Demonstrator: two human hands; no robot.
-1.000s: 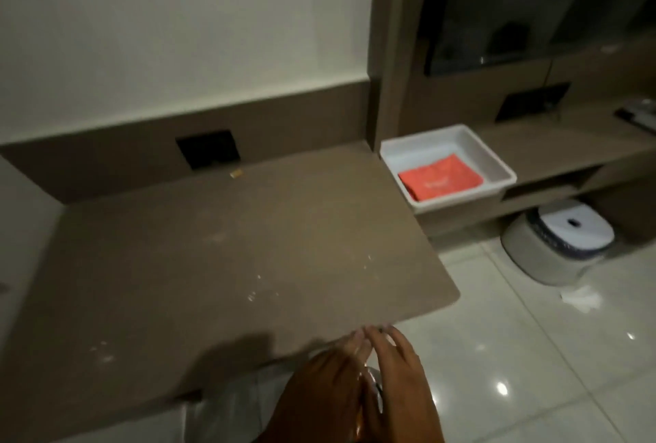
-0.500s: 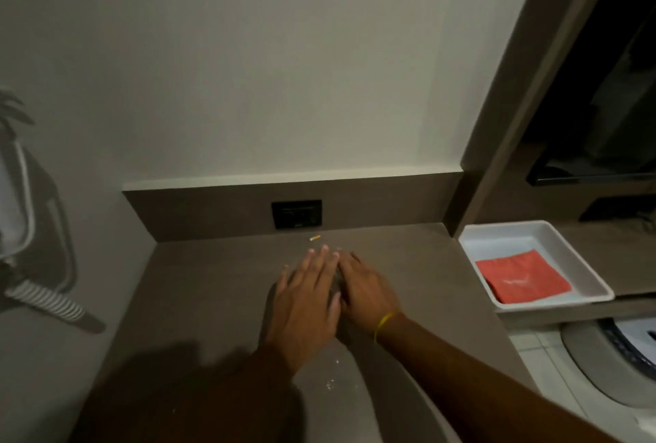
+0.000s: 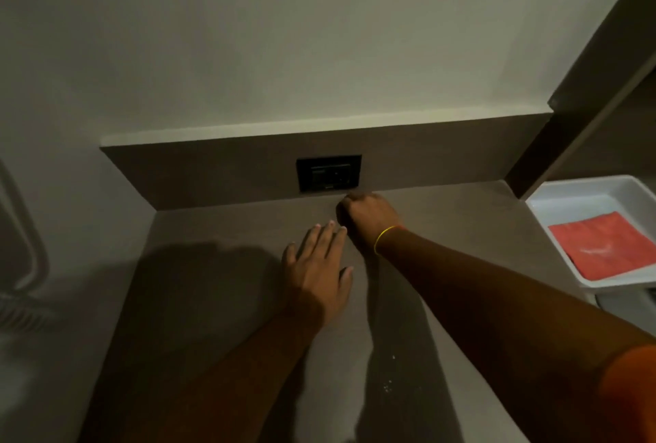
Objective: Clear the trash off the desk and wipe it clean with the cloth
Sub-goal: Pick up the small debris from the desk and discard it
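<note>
The brown desk (image 3: 479,229) runs up to a low back panel. My right hand (image 3: 369,215), with a yellow band at the wrist, is curled shut at the desk's back edge just below the black socket (image 3: 328,172), where a small pale scrap of trash lay; the scrap is hidden under the fingers. My left hand (image 3: 316,272) lies flat on the desk just behind and left of it, fingers apart, holding nothing. White crumbs (image 3: 388,382) dot the near part of the desk. A red cloth (image 3: 610,247) lies folded in a white tray (image 3: 582,190) to the right.
A wall rises behind the back panel, and a dark wooden post (image 3: 553,130) stands at the desk's right rear corner. The white tray sits on a lower shelf right of the desk. A pale appliance top (image 3: 624,304) shows below the tray.
Both hands rose from below the desk's front edge onto it. My right hand then reached back to the small scrap by the socket and curled over it; the left hand stayed flat.
</note>
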